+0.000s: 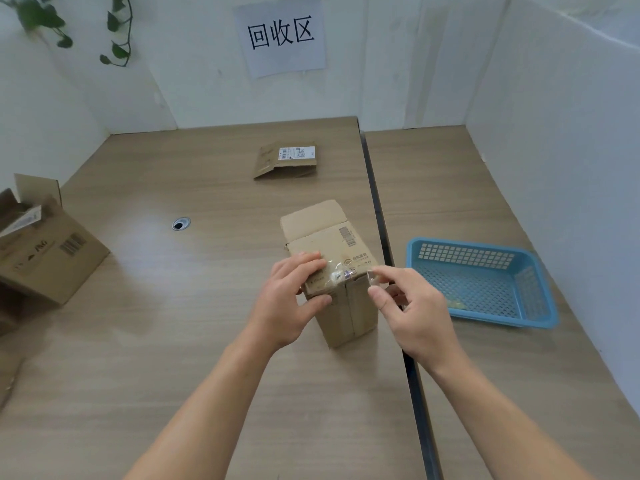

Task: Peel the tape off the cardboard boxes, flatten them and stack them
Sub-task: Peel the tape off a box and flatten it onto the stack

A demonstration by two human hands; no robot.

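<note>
pinching the tape's (346,272) loose end between thumb and forefinger, the right hand (415,306) sat just off the box's (337,242) right edge. the strip ran left across the near top edge toward the left hand (294,294), which gripped that corner. the box stood mid-table (207,323). the peel probably needed a pull back leftward along the strip.

Mid-table: small box (349,313) upright, clear tape (337,273) across; flattened box (285,162) behind; open box (45,251) left.

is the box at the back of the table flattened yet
Yes, flattened: the far box lies flat on the table, no walls standing, its label facing up.
</note>
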